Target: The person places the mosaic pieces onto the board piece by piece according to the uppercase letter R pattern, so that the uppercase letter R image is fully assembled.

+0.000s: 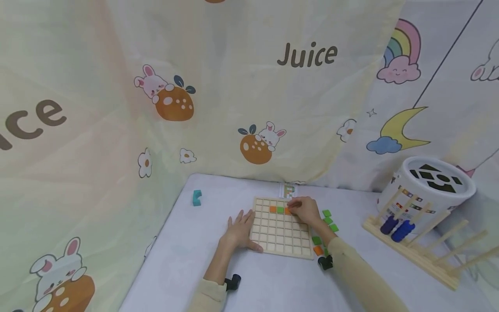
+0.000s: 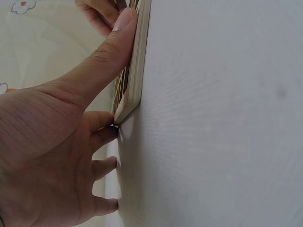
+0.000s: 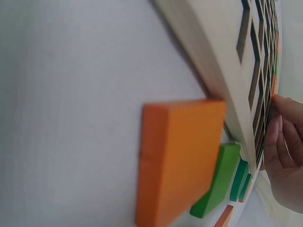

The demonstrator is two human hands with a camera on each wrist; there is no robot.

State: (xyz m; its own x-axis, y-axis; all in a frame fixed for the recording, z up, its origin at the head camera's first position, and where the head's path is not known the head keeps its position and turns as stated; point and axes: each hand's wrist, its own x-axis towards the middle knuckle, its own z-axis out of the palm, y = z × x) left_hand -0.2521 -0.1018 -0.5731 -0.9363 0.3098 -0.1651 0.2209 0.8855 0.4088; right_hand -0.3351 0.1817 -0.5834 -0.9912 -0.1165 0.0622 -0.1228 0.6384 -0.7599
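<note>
A pale wooden grid board (image 1: pixel 280 236) lies on the white table. In its upper rows sit an orange tile (image 1: pixel 273 209), a green tile (image 1: pixel 280 210) and a second orange tile (image 1: pixel 287 211) side by side. My right hand (image 1: pixel 306 211) pinches that second orange tile with thumb and fingertips, the other fingers curled. My left hand (image 1: pixel 237 232) rests at the board's left edge, fingers spread; its thumb (image 2: pixel 111 52) lies along the near rim in the left wrist view. Right of the board are loose green tiles (image 1: pixel 328 220) and an orange tile (image 3: pixel 189 156).
A small card with a coloured pattern (image 1: pixel 288 190) lies behind the board. Far left on the table is a teal arch block (image 1: pixel 196 198). On the right stand a wooden peg rack (image 1: pixel 413 253) with blue pieces and a white bucket (image 1: pixel 422 190) with a shape-cut lid.
</note>
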